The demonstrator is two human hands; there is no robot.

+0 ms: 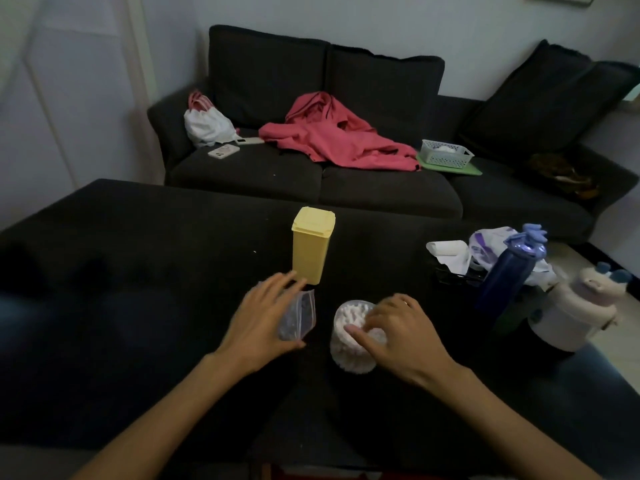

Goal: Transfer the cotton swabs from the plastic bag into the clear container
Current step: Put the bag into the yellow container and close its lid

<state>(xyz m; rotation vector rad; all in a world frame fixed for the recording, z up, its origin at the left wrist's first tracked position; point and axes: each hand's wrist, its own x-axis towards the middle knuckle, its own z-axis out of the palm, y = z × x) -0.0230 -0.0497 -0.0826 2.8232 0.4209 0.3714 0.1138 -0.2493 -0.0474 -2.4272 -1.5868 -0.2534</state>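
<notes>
Cotton swabs (349, 315): fill clear container (351, 355); right hand (405, 336) fingers curled, tamping them; left hand (258, 323) grasps emptied-looking plastic bag (299, 318).

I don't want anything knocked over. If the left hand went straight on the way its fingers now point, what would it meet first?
Most likely the yellow box: the left hand, holding the plastic bag, points up and away toward the box's base, its fingertips already close. Depth is hard to judge.

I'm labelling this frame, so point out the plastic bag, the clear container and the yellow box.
plastic bag (300, 318): head view, its clear front face.
clear container (346, 355): head view, its left wall.
yellow box (310, 252): head view, its front side.
</notes>
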